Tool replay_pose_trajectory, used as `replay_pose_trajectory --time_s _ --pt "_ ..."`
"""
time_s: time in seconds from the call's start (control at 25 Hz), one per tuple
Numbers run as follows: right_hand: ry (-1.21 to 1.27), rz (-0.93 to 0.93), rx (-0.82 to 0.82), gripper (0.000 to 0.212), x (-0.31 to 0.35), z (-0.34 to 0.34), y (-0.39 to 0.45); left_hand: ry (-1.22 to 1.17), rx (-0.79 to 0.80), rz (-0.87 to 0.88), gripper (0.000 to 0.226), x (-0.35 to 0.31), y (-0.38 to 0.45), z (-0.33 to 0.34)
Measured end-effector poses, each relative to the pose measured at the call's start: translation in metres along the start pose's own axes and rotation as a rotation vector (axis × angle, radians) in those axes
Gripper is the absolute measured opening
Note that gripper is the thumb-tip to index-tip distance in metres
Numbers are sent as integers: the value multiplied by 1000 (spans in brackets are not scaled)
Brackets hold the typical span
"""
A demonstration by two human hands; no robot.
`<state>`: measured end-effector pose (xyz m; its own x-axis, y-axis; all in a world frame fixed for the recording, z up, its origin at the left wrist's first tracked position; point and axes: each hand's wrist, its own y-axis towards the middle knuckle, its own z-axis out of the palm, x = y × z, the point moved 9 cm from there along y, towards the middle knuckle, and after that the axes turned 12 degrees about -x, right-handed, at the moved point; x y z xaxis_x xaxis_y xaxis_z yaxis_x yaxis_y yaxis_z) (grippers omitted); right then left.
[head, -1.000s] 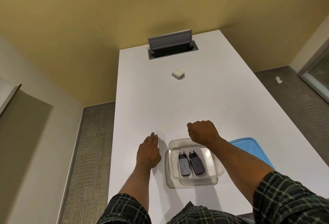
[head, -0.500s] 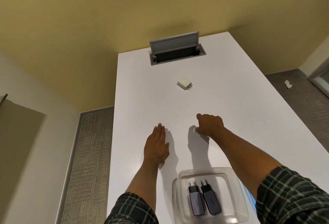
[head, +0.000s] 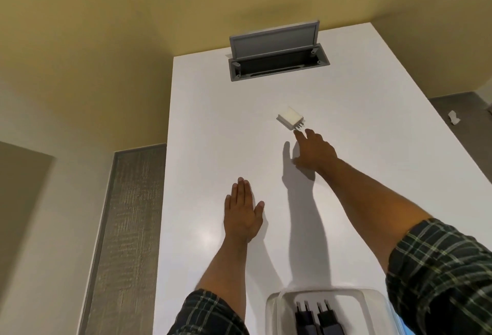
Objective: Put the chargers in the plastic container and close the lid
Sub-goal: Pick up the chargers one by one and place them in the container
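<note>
A white charger [head: 290,119] lies on the white table [head: 372,148], its prongs pointing toward me. My right hand [head: 314,151] is stretched out just short of it, fingers apart, the fingertips almost at the prongs and holding nothing. My left hand [head: 242,212] rests flat on the table, palm down. At the bottom edge sits the clear plastic container [head: 277,305] with two dark chargers [head: 316,318] side by side inside it. A sliver of the blue lid [head: 404,330] shows to the container's right, under my sleeve.
A grey cable box [head: 278,60] with its flap raised is set into the table's far end. Grey carpet [head: 130,228] runs along the table's left side. A small white scrap [head: 454,117] lies on the floor at the right.
My right hand has reached forward from above the container toward the white charger and opened its fingers. The view has shifted forward, so the container has slid to the bottom edge.
</note>
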<state>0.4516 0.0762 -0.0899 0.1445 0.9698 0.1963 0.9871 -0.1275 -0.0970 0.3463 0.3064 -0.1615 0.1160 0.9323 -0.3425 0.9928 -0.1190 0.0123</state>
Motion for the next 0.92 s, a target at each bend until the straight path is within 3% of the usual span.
replay_pose_trajectory --time_s 0.24,0.48,0.72,0.92 --pt "108 22 -30 86 7 6 73 22 -168 26 68 1 -4 -3" --pt "161 31 69 96 12 40 107 17 -169 -6 69 3 -3 -4" --pt "71 -69 -170 50 24 26 90 16 -169 2 68 3 -3 -3" --pt "-32 -231 -84 56 31 37 40 51 -142 27 65 5 -3 2"
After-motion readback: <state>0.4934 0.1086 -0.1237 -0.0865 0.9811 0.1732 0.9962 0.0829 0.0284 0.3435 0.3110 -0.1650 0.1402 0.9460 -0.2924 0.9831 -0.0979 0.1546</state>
